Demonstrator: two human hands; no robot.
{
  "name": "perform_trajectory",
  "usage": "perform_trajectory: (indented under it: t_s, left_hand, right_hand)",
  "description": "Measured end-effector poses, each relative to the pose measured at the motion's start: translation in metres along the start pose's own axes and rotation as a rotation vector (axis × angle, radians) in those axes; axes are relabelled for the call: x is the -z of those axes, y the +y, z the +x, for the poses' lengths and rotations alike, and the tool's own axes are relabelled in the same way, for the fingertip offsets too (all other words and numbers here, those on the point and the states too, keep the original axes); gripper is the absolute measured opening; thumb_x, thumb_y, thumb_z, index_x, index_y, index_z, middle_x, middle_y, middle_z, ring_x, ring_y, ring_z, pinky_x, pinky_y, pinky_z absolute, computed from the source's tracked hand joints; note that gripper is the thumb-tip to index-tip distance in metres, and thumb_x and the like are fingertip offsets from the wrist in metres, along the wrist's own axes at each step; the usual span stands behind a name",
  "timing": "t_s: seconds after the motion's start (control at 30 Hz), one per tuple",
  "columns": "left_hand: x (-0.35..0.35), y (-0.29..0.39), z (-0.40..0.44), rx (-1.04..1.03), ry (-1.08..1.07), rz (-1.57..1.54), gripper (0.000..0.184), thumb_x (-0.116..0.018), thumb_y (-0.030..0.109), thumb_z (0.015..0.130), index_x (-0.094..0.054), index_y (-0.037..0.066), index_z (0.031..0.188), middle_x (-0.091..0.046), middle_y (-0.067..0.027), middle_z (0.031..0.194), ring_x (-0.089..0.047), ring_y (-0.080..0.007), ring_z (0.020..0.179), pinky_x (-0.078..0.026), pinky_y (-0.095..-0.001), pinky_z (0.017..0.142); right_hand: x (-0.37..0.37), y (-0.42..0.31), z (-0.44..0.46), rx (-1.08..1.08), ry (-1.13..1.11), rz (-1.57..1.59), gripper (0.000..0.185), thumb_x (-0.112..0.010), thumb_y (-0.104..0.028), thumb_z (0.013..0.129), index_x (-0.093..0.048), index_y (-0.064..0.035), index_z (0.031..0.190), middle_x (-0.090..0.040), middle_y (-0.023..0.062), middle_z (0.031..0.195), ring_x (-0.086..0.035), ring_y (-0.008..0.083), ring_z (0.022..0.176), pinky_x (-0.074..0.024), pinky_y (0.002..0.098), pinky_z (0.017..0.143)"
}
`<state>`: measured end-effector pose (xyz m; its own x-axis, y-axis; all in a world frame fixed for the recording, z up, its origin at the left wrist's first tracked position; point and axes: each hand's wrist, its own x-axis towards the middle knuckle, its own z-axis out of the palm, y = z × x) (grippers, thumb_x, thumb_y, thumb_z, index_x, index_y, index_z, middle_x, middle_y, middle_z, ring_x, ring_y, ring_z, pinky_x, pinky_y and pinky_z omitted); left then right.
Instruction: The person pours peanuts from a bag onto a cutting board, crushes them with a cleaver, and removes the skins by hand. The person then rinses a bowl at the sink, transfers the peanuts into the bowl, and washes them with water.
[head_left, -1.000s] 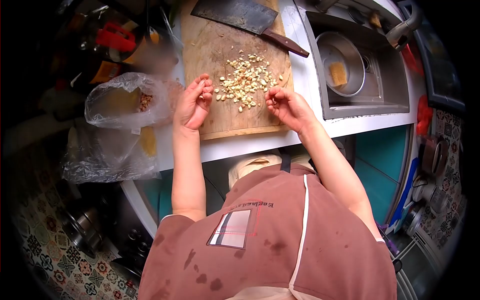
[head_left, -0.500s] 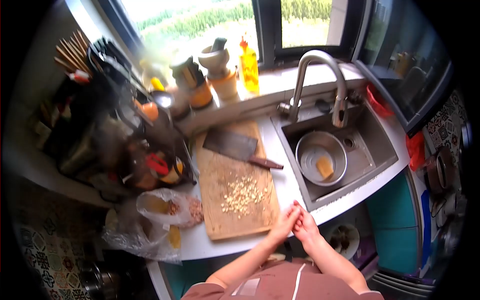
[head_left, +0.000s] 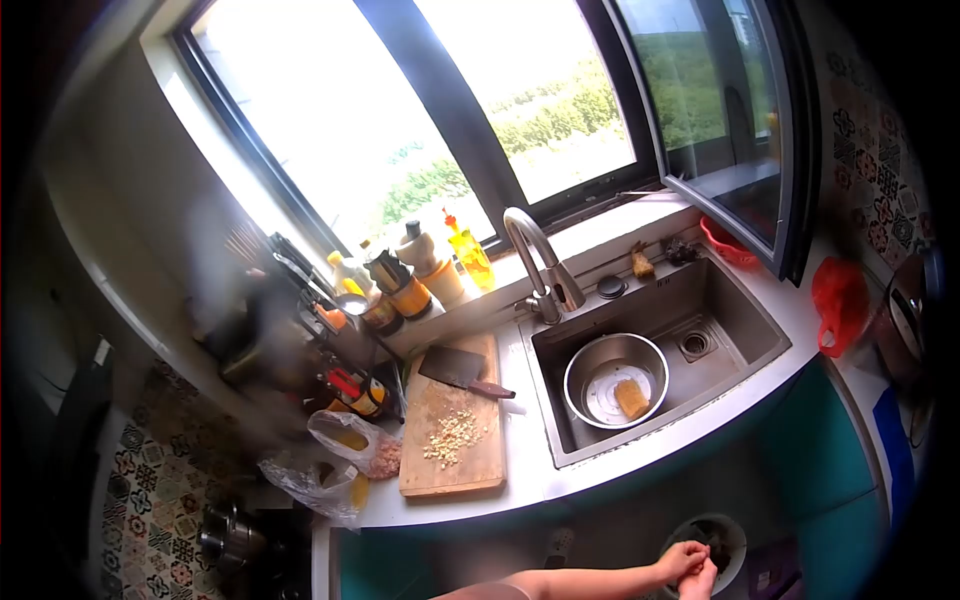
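My left hand [head_left: 681, 562] and my right hand [head_left: 700, 583] are pressed together at the lower right, fingers closed in a pinch. Whatever they hold, if anything, is too small to make out. They hover over a round white bin [head_left: 736, 541] on the floor, with dark scraps inside. On the counter lies a wooden cutting board [head_left: 425, 476] bearing a pile of chopped pale pieces [head_left: 453, 438]. A cleaver [head_left: 452, 367] rests flat across its far end, wooden handle pointing right.
In the sink [head_left: 765, 345], a metal basin [head_left: 570, 375] holds a yellow sponge [head_left: 631, 398]. A faucet [head_left: 540, 250] arches above. Plastic bags [head_left: 315, 480] sit left of the board. Bottles, including a yellow one [head_left: 470, 255], line the sill. An open window pane [head_left: 720, 130] juts inward.
Both hands have moved from the counter's front edge near the board to the right and down, over the bin, staying together. The view has shifted; board and cleaver remain in place.
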<state>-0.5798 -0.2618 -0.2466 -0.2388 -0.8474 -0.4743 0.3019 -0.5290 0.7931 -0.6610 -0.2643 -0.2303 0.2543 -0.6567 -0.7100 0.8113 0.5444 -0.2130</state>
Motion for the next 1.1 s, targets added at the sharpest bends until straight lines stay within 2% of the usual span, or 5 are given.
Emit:
perform_trajectory:
  t_s: [0.1,0.37,0.63,0.9,1.1]
  left_hand:
    - [-0.028,-0.059,0.022,-0.205,0.235,0.451,0.039,-0.058,0.015,0.084,-0.052,0.012,0.122,-0.066,-0.0135,0.093,-0.063,-0.0183,0.076,-0.052,-0.0389,0.070]
    - [-0.047,0.002,-0.006,-0.209,0.188,0.660,0.025,-0.045,0.018,0.089,-0.059,-0.002,0.085,-0.062,-0.0158,0.084,-0.057,-0.0247,0.079,-0.045,-0.0352,0.073]
    - [-0.053,-0.056,0.058,0.495,0.256,-0.195,0.046,-0.048,0.044,0.090,-0.058,0.003,0.110,-0.060,-0.0081,0.103,-0.053,-0.0181,0.098,-0.039,-0.0309,0.091]
    - [-0.013,-0.093,0.121,0.509,0.061,-0.391,0.069,-0.028,0.066,0.086,-0.022,0.026,0.142,-0.014,-0.0016,0.149,-0.014,-0.0314,0.134,-0.011,-0.0605,0.101]
    - [-0.045,-0.081,0.114,0.532,0.276,-0.553,0.074,-0.038,0.061,0.087,-0.030,0.008,0.138,-0.027,-0.0059,0.144,-0.022,-0.0211,0.132,-0.020,-0.0381,0.106]
  right_hand:
    - [0.015,-0.023,-0.008,0.028,0.035,-0.020,0.021,-0.043,-0.022,0.093,-0.055,-0.0118,0.107,-0.060,0.0024,0.089,-0.058,0.0149,0.079,-0.0493,0.0270,0.067]
    - [0.048,-0.027,-0.034,0.158,0.128,-0.035,0.023,-0.042,-0.021,0.093,-0.057,-0.0104,0.107,-0.061,0.0016,0.098,-0.057,0.0150,0.090,-0.0469,0.0287,0.080]
    - [0.123,-0.023,0.055,0.082,0.426,0.181,0.026,-0.039,-0.019,0.092,-0.062,-0.0089,0.097,-0.063,0.0024,0.094,-0.057,0.0173,0.091,-0.0447,0.0293,0.083]
    - [0.164,-0.050,0.118,0.030,0.587,-0.013,0.062,-0.047,-0.048,0.088,-0.025,-0.0195,0.139,-0.029,0.0022,0.139,-0.033,0.0324,0.122,-0.0347,0.0524,0.092]
    - [0.125,-0.056,0.083,0.267,0.308,-0.906,0.058,-0.038,-0.047,0.092,-0.032,-0.0132,0.139,-0.032,0.0072,0.142,-0.028,0.0184,0.131,-0.0243,0.0415,0.102]
